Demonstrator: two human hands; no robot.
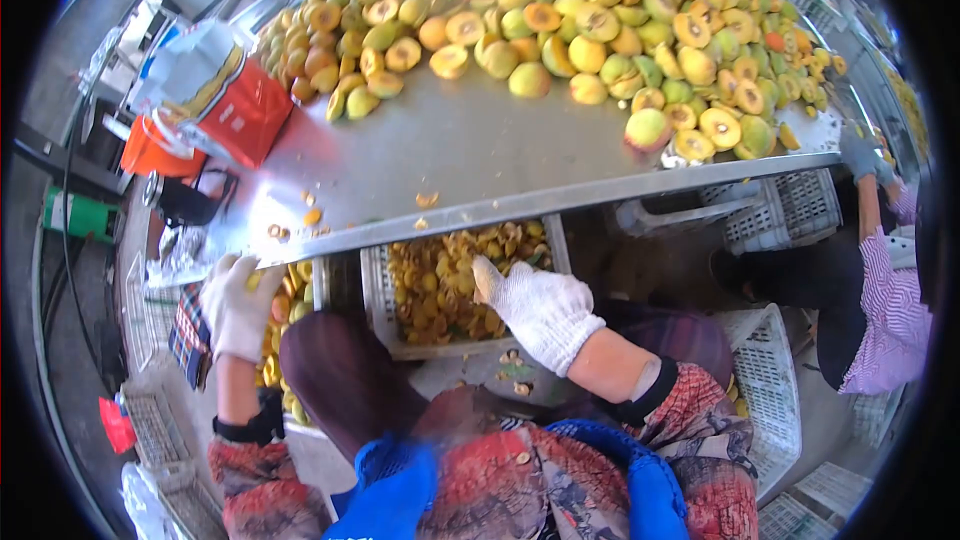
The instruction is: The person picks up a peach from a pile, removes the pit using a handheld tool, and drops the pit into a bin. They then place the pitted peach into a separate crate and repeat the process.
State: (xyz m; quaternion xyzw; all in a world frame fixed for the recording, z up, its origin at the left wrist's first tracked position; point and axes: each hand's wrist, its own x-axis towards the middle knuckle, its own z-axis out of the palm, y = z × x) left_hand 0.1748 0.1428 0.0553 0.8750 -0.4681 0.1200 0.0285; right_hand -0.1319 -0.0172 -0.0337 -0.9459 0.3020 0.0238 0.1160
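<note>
My left hand [238,308], in a white knit glove, is at the front edge of the metal table [390,165]. Its fingers and thumb curl round a small yellow piece of fruit [252,281], only partly visible. Just beside it, a crate of yellow-orange peach halves [296,315] stands below the edge. My right hand [545,310], also gloved, hovers over a white crate [378,290] filled with brownish-yellow peach scraps [435,285]. The right fingers are closed, with a brownish tip showing at the front; what they hold is hidden.
A large heap of halved and whole peaches [590,25] covers the table's far side. A red bag [245,110] and a black cup [180,200] stand at left. White plastic crates [765,390] sit at right, near another person in a striped sleeve [885,310].
</note>
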